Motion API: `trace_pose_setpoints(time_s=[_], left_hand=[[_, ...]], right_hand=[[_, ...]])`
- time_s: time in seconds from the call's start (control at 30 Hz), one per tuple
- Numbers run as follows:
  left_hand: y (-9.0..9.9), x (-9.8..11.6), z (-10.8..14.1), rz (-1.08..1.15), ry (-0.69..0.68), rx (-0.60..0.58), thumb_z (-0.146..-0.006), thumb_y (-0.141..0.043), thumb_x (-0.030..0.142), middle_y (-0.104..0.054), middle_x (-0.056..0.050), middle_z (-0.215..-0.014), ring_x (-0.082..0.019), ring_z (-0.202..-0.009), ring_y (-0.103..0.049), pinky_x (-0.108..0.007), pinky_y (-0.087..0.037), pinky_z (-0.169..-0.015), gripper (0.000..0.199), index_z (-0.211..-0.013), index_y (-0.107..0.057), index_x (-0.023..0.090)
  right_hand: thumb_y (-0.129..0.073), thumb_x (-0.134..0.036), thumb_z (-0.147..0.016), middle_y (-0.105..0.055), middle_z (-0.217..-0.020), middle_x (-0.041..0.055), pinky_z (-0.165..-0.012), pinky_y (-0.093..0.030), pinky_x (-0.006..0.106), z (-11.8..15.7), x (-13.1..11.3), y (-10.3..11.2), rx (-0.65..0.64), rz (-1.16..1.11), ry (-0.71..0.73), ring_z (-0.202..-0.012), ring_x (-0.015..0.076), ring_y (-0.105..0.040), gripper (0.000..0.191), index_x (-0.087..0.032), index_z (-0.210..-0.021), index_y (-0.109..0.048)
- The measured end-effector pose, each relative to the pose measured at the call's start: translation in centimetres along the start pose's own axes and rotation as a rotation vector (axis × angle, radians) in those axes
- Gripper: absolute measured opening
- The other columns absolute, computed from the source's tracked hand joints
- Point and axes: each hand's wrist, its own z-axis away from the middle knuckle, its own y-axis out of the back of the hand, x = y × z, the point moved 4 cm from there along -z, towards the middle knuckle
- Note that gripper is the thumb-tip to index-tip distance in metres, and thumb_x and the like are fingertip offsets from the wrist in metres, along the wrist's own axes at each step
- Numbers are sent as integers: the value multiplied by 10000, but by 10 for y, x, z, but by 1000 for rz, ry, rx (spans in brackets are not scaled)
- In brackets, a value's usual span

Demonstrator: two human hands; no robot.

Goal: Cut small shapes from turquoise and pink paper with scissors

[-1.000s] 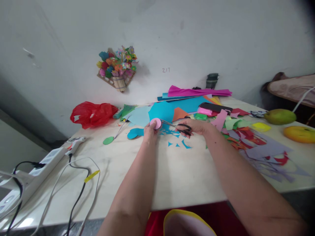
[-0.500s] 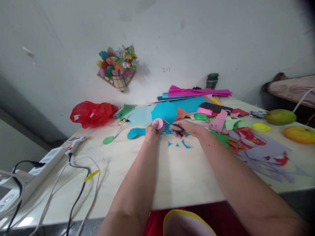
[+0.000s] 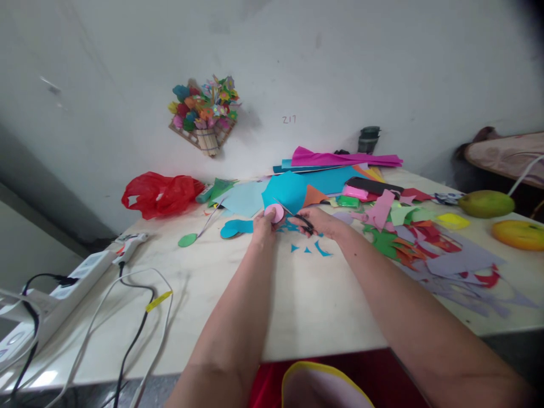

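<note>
My left hand [image 3: 264, 225] pinches a small round pink piece of paper [image 3: 275, 213] near the middle of the table. Black-handled scissors [image 3: 305, 222] are gripped in my right hand [image 3: 317, 220], their blades pointing left at the edge of the pink circle. Just beyond my hands lies a sheet of blue paper [image 3: 285, 190]. Small blue offcuts [image 3: 322, 249] are scattered below and beside the scissors. To the left of my left hand rests a blue cut-out with a rounded end [image 3: 232, 228].
A red plastic bag [image 3: 159, 195] sits at the back left. Colourful paper scraps [image 3: 437, 243] and two mangoes [image 3: 487, 203] lie on the right. A white power strip [image 3: 59, 303] with cables runs along the left edge. A green paper circle [image 3: 187, 240] lies left of centre.
The scissor blades have shifted slightly against the edge of the pink circle, and my right hand has turned a little. The whole view has moved marginally; the other things lie as before.
</note>
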Motion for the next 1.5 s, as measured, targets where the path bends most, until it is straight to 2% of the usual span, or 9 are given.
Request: trace_pose_setpoints(time_s=[0.17, 0.73, 0.93, 1.1, 1.27, 1.5], left_hand=[[0, -1, -2, -14, -20, 3, -763, -680, 90, -695, -98, -782, -236, -796, -714, -318, -601, -684, 104, -863, -655, 101], [0, 0, -2, -65, -50, -9, -757, -678, 122, -688, -89, -773, -222, -778, -703, -320, -594, -679, 88, -834, -642, 97], [0, 0, -2, -73, -70, -10, -758, -668, 118, -684, -87, -773, -206, -738, -695, -313, -590, -664, 71, -818, -638, 95], [2, -1, -4, -79, -73, -24, -748, -678, 134, -687, -89, -769, -235, -805, -706, -336, -595, -700, 101, -835, -637, 104], [2, 0, -4, -70, -81, -30, -723, -709, 145, -680, -81, -751, -227, -784, -702, -312, -587, -677, 129, -827, -640, 110], [2, 2, -3, -93, -79, -45, -734, -701, 148, -694, -90, -782, -238, -826, -711, -339, -588, -729, 124, -837, -644, 107]], right_hand=[[-747, -491, -763, -579, -542, -18, -315, -235, 180, 0, 0, -1, 10, -16, 2, -363, 65, -495, 397, -165, -689, -533], [-706, -339, -842, -543, -506, -32, -311, -219, 184, 1, -5, -4, 33, -13, -22, -343, 56, -464, 317, -163, -662, -513], [-712, -344, -838, -546, -507, -27, -311, -224, 188, 2, -5, -4, 31, -9, -24, -345, 59, -464, 327, -166, -657, -506], [-718, -359, -830, -544, -514, -28, -309, -215, 188, 1, -4, -4, 24, 0, -12, -345, 55, -459, 351, -168, -638, -496], [-724, -347, -822, -536, -504, -31, -312, -213, 188, 1, -4, -4, 30, 1, -28, -342, 54, -449, 344, -169, -639, -493], [-726, -334, -815, -531, -495, -40, -312, -206, 180, 0, -3, -3, 11, -36, -40, -337, 51, -435, 321, -172, -659, -496]])
